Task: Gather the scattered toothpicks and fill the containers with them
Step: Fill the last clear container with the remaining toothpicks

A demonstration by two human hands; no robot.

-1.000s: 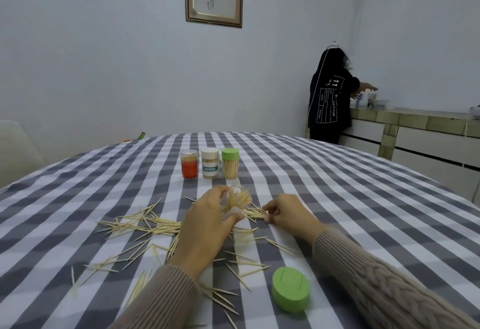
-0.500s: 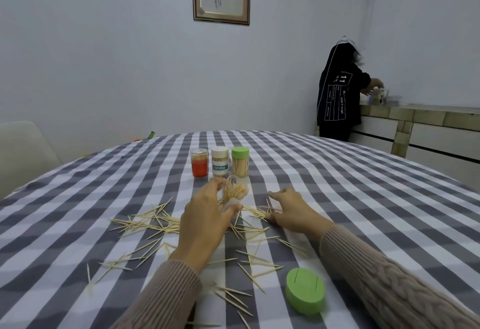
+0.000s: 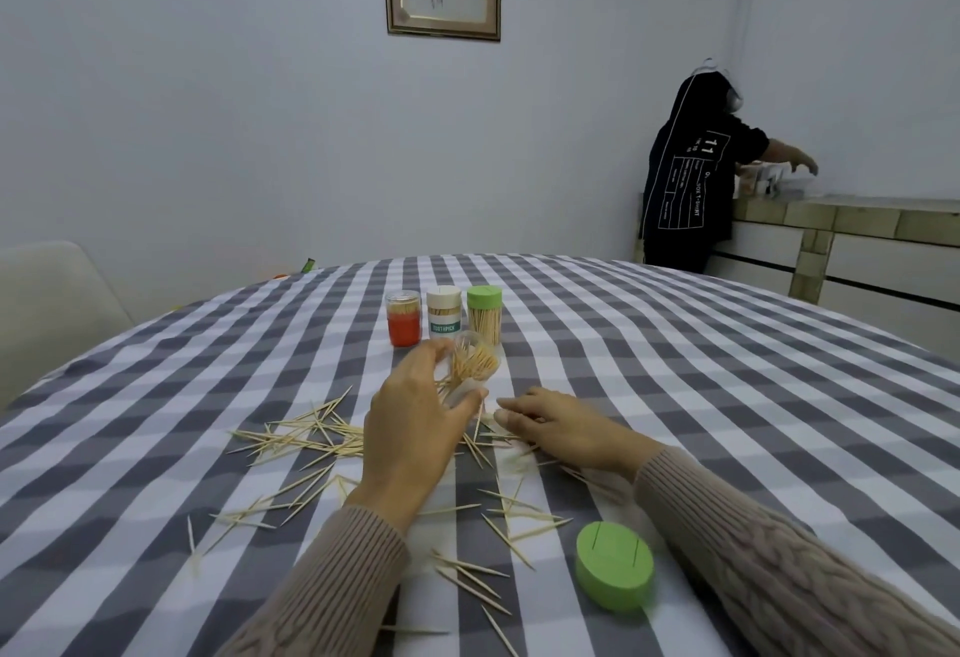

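grey-and-white checked cloth covers the table (image 3: pixel 675 370), bare toward the right and far edges, while loose toothpicks (image 3: pixel 311 441) lie strewn across the near middle, too many to count, and one green lid (image 3: pixel 614 565) sits by the near edge. three capped containers stand in a row beyond the hands: one orange container (image 3: pixel 403 318), one white container (image 3: pixel 444 316), one green-capped container (image 3: pixel 484 314). the left hand (image 3: pixel 415 428) grips a tilted, uncapped clear container (image 3: pixel 470 368) holding toothpicks, and the right hand (image 3: pixel 561 428) rests on the picks just beside it, fingers loosely curled; whether it pinches any, i cannot tell.
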